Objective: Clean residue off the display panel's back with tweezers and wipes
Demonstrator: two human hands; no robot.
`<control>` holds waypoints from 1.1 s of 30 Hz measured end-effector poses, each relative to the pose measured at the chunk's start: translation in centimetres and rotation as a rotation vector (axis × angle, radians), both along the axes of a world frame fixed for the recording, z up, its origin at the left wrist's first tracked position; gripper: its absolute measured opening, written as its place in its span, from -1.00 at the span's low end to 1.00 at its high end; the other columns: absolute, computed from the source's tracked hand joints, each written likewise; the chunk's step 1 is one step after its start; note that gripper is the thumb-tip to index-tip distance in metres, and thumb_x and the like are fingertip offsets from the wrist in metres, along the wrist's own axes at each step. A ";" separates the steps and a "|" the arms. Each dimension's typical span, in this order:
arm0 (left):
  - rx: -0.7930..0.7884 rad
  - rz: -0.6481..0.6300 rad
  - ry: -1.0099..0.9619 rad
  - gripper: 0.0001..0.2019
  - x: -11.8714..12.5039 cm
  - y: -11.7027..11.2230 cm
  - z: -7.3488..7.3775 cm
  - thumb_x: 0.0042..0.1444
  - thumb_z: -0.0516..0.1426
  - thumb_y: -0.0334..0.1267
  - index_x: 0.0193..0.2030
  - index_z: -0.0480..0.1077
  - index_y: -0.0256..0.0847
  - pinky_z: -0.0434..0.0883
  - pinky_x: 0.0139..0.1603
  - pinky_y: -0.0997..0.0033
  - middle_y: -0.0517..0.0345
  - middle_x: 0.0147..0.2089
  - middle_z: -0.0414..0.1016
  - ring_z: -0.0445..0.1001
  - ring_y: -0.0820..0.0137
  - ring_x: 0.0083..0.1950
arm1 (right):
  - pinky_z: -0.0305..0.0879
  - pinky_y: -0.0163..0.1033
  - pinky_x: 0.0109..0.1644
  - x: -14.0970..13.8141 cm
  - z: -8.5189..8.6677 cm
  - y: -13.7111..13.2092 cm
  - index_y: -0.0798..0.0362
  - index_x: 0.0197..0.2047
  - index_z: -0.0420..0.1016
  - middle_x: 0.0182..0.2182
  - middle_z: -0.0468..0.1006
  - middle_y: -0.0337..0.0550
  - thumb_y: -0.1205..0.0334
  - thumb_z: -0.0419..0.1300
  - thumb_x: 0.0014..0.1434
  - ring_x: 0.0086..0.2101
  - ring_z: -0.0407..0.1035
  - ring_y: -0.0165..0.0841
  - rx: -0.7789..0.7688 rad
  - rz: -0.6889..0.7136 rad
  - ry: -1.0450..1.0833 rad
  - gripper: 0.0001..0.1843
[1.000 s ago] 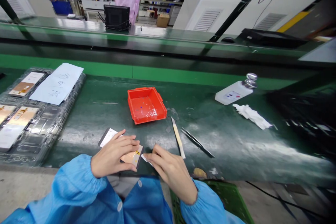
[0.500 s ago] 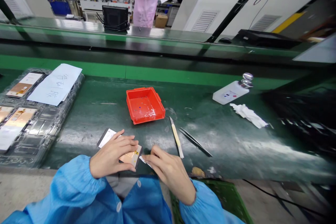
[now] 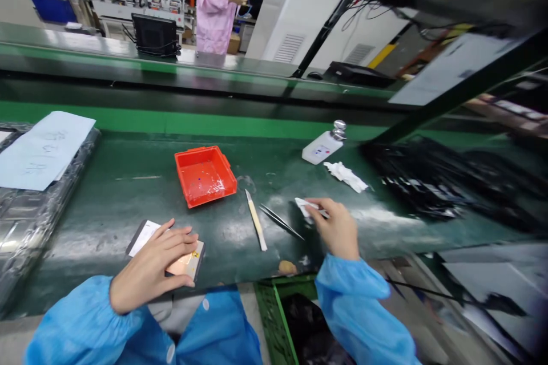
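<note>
On the bench lies a flat phone-sized panel [image 3: 185,265], white at its far-left end and copper-coloured at the near-right end. My left hand [image 3: 156,265] rests over its middle, fingers spread flat and thumb along the near edge, covering part of it. Out to the right, my right hand [image 3: 338,231] pinches a crumpled white wipe [image 3: 303,206] at the bench surface. Just left of that wipe lie metal tweezers [image 3: 281,221], and beyond them a craft knife [image 3: 256,220] with a cream handle.
A red bin [image 3: 205,177] stands behind the panel. At the back right are a pump bottle [image 3: 324,146] and another crumpled wipe [image 3: 346,175]. Clear trays [image 3: 32,234] with a paper sheet [image 3: 47,148] fill the left. A green crate [image 3: 274,319] sits below the bench edge.
My right hand has moved away from the panel to the right, past the tweezers, with the wipe. My left hand stays on the panel. The head view has turned right.
</note>
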State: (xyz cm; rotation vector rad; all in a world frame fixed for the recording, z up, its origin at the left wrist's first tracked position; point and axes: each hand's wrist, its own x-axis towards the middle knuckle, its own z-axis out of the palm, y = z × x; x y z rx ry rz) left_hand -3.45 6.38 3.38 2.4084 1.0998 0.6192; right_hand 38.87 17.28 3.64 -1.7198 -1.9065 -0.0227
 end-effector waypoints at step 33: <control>-0.094 -0.185 -0.007 -0.39 -0.1 -0.2 1.6 0.15 0.16 0.08 0.28 0.19 -0.10 -0.38 0.42 -0.09 -0.01 0.21 0.40 0.22 0.17 0.33 | 0.36 -0.35 -0.40 -14.2 1.8 -14.3 -0.03 -0.19 0.33 -0.43 0.49 -0.21 0.13 0.03 0.32 -0.46 0.44 -0.34 -0.347 0.342 0.427 -0.87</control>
